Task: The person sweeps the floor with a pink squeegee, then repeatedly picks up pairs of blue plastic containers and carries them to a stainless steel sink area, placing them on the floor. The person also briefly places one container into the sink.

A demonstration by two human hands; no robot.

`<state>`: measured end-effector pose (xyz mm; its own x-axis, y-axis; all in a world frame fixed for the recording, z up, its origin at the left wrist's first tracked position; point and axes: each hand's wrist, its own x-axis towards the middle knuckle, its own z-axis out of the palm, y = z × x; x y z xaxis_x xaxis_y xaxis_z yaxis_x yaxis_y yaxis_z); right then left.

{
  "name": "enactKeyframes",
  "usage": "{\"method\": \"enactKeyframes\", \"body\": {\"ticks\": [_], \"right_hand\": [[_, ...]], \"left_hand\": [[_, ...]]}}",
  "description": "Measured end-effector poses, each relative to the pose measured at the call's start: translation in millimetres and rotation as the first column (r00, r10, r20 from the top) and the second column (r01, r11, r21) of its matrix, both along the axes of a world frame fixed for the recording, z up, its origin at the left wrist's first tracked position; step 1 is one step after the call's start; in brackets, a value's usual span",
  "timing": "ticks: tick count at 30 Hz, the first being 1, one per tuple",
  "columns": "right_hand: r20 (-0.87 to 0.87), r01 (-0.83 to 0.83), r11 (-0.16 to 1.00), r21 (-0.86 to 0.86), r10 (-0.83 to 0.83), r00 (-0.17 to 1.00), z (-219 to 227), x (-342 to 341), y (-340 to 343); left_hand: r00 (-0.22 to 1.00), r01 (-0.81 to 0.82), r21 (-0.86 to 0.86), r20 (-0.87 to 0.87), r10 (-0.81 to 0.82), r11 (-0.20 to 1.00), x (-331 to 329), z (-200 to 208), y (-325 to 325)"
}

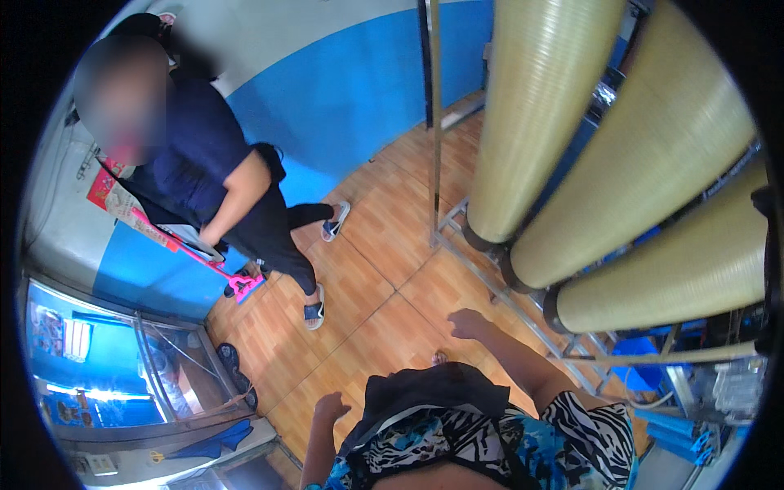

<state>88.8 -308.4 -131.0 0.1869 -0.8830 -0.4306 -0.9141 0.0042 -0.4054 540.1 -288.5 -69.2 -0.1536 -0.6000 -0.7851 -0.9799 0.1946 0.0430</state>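
Three glossy, fine-ribbed, yellowish cylinders [629,155] stand on one metal frame [435,163], to the right of the right hand [469,324]; the left hand [331,406] hangs above wood-patterned floor [384,335]; both look loosely curled, grip cannot be told.

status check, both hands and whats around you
Left hand: nothing visible in it. Right hand: same, tall yellowish cylinders to its right. Co-worker ahead, left.

Wide fisheye view from head height, down toward the floor [371,347].
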Motion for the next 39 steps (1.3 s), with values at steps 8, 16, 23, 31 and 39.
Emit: {"method": "enactKeyframes", "body": {"ticks": [8,16,23,31,39], "right_hand": [[0.294,-0.43,0.901,0.052,0.398,0.869,69.9,107.5,-239.3],[0.171,-0.302,0.952,0.055,0.289,0.942,37.0,117.2,-414.3],[0.007,-0.068,0.996,0.066,0.067,0.998,6.5,25.9,-570.1],[-0.066,-0.129,0.983,0.13,0.138,0.988,-35.7,-64.4,-753.6],[0.097,0.105,0.97,-0.22,-0.086,0.992,-5.0,-157.4,-877.5]], "left_hand": [[0.903,-0.317,-0.286,-0.382,0.195,0.904,-13.2,16.7,-136.0],[0.604,-0.404,-0.242,-0.795,0.059,0.882,-67.5,62.8,-372.4],[0.386,-0.515,0.056,-0.876,0.289,0.855,-87.3,63.5,-532.9],[0.975,-0.144,-0.138,-0.191,0.116,0.98,-79.1,39.2,-695.7],[0.951,-0.147,-0.321,-0.305,0.044,0.936,-125.7,19.0,-865.2]]}}
